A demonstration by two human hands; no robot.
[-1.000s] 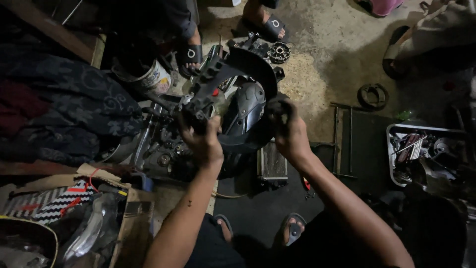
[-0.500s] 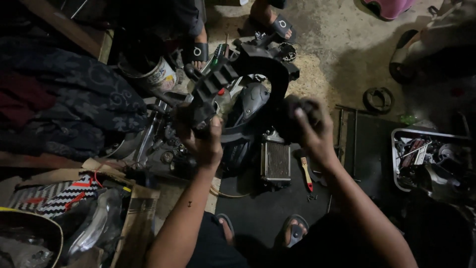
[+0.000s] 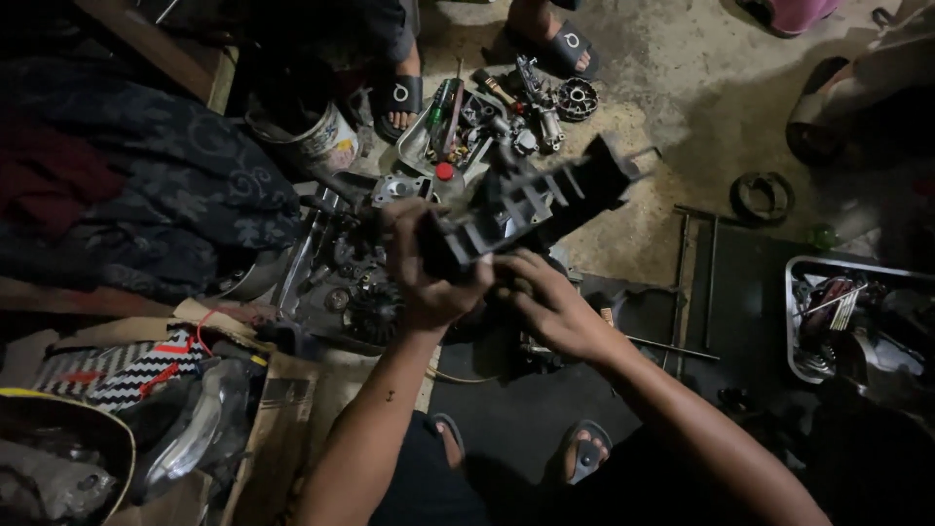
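Note:
I hold a dark, ribbed metal engine casing [image 3: 531, 205] lifted above the floor, tilted up toward the right. My left hand [image 3: 424, 268] grips its near left end, fingers wrapped over the top. My right hand [image 3: 545, 302] holds its underside just to the right. Below sits a partly stripped engine [image 3: 355, 287] with a finned round part.
A metal tray of tools and small parts [image 3: 458, 122] lies ahead, next to loose engine parts [image 3: 555, 97]. Another person's sandalled feet [image 3: 399, 97] stand beyond. A white bucket [image 3: 317, 136], a parts tray at right [image 3: 847, 312], cardboard at left [image 3: 273, 419].
The casing has been lifted and turned, its far end swinging up to the right. My right hand moved from its far right side to the underside near my left hand.

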